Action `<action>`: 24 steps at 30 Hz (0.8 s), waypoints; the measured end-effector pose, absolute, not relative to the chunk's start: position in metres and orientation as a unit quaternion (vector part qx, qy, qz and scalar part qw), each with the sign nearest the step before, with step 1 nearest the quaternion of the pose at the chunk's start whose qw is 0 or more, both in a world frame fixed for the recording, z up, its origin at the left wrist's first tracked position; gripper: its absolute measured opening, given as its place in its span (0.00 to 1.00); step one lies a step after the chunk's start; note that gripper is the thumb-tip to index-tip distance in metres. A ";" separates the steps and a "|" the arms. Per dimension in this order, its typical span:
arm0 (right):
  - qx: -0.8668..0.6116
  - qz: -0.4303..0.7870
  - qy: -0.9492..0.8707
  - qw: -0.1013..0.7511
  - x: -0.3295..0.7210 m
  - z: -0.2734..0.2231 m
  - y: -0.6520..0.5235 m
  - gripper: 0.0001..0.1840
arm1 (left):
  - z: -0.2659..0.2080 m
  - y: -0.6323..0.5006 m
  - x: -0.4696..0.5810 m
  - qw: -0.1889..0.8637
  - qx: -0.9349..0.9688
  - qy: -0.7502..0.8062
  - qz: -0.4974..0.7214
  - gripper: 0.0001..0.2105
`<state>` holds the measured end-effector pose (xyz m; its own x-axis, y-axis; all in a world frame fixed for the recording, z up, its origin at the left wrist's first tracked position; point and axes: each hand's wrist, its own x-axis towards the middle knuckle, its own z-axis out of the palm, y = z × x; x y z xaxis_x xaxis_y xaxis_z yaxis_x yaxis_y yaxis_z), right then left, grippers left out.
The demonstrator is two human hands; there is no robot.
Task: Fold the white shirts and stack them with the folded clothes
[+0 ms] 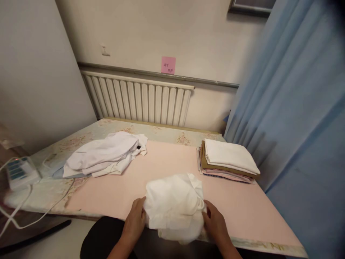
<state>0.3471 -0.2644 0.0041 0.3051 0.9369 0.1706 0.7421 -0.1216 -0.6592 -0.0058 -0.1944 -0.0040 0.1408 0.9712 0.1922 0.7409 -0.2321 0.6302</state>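
Note:
A crumpled white cloth garment (174,203) is bunched at the front edge of the table, part of it hanging over the edge. My left hand (136,217) grips its left side, fingers closed on the fabric. On the right side my right hand (214,219) pinches the garment between thumb and fingers. The garment's exact kind cannot be made out. Beneath it lies a pink cloth (164,158) spread over the tabletop.
Loose white clothes (102,153) lie heaped at the left. A folded stack (229,156) of white, brown and patterned cloth sits at the right. A power strip (23,172) with cords occupies the left corner. A blue curtain (299,108) hangs along the right; a radiator (140,99) stands behind.

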 end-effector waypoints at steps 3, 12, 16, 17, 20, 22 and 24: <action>-0.683 0.022 -0.651 0.331 0.334 0.010 -0.263 0.25 | -0.009 -0.197 -0.005 0.148 0.759 0.574 0.268 0.28; -0.619 -0.016 -0.740 0.261 0.307 0.036 -0.244 0.20 | 0.009 -0.179 0.001 0.172 0.779 0.552 0.244 0.15; -0.620 0.180 -0.669 0.368 0.308 0.052 -0.231 0.21 | 0.030 -0.173 0.010 0.265 0.710 0.571 0.317 0.15; -0.621 0.242 -0.633 0.393 0.309 0.056 -0.227 0.22 | 0.036 -0.171 0.013 0.293 0.684 0.579 0.334 0.15; -0.613 0.383 -0.520 0.455 0.310 0.072 -0.212 0.22 | 0.059 -0.164 0.020 0.382 0.612 0.585 0.369 0.15; -0.594 0.428 -0.476 0.488 0.313 0.086 -0.198 0.20 | 0.075 -0.154 0.023 0.427 0.583 0.570 0.392 0.14; -0.576 0.445 -0.462 0.508 0.317 0.102 -0.177 0.17 | 0.092 -0.134 0.025 0.448 0.571 0.557 0.405 0.12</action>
